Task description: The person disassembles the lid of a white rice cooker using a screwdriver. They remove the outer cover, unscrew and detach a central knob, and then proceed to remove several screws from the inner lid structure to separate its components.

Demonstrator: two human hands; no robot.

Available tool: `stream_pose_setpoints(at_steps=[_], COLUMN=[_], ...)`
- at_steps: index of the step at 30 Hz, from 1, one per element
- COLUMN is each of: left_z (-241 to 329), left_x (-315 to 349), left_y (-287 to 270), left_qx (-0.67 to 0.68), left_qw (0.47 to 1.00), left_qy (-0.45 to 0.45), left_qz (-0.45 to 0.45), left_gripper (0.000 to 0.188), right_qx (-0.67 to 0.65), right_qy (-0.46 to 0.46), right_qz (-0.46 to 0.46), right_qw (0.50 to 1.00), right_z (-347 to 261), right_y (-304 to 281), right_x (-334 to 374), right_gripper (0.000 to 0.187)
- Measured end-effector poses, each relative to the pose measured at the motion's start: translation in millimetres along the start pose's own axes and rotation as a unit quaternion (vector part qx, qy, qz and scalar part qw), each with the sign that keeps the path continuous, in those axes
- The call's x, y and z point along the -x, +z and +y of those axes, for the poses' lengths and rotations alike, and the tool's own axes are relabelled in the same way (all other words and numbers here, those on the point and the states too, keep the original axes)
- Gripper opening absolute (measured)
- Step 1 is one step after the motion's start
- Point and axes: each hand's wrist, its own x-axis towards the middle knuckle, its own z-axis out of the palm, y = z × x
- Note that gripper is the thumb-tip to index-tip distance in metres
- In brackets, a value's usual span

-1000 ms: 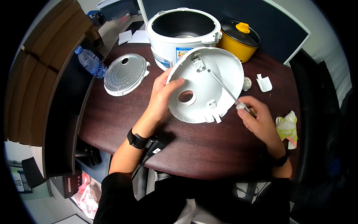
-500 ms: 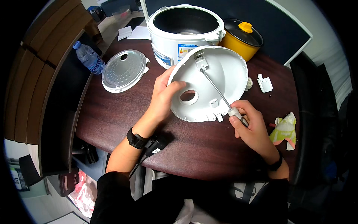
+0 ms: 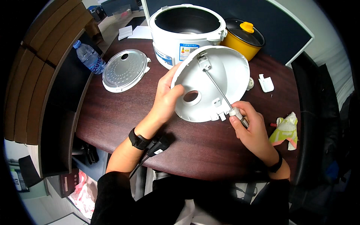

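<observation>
My left hand grips the left edge of a white rice cooker lid shell, its thumb on the inner face beside a round hole. The shell is tilted with its hollow side toward me. My right hand is closed round the handle of a screwdriver, whose shaft slants up and left. Its tip meets a small bracket near the shell's upper edge; whether it sits in a screw is too small to tell. Behind the shell stands the white rice cooker body, with its dark inner pot showing.
A grey perforated inner lid and a water bottle are at left. A yellow pot stands behind, right. A small white plastic piece and a crumpled wrapper lie at right. A black plug is near the front edge.
The lid shell has turned slightly, its left edge and round hole shifting a little to the right. My left thumb has drawn back from the inner face. The screwdriver tip stays at the bracket.
</observation>
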Motion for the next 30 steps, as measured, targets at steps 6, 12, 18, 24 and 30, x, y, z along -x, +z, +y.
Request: stream_pose_setpoints(at_steps=[6,12,18,24,30], left_z=[-0.8,4.9,11.2,9.6,6.6], left_x=[2.1,2.9,4.0,6.2,7.0], left_y=[0.1,0.2,-1.1,2.2,3.6], left_qx=[-0.015,-0.033,-0.034,-0.019,-0.025], left_qw=[0.999,0.998,0.999,0.999,0.997], left_qy=[0.042,0.050,0.032,0.038,0.077], left_qz=[0.001,0.000,0.007,0.014,0.013], left_gripper=[0.066,0.065,0.064,0.065,0.066], right_qx=[0.111,0.311,0.416,0.166,-0.082], right_qy=[-0.073,-0.118,-0.137,0.039,0.185], right_qz=[0.007,0.021,0.027,-0.098,-0.127], right_qw=[0.991,0.943,0.899,0.981,0.971], right_z=[-12.8,-24.3,-28.2,-35.2,-39.4], right_y=[0.2,-4.7,-26.4,-29.3,-14.8], right_x=[2.8,1.9,-11.3,-12.2,-4.5], right_gripper=[0.026,0.029,0.033,0.024,0.034])
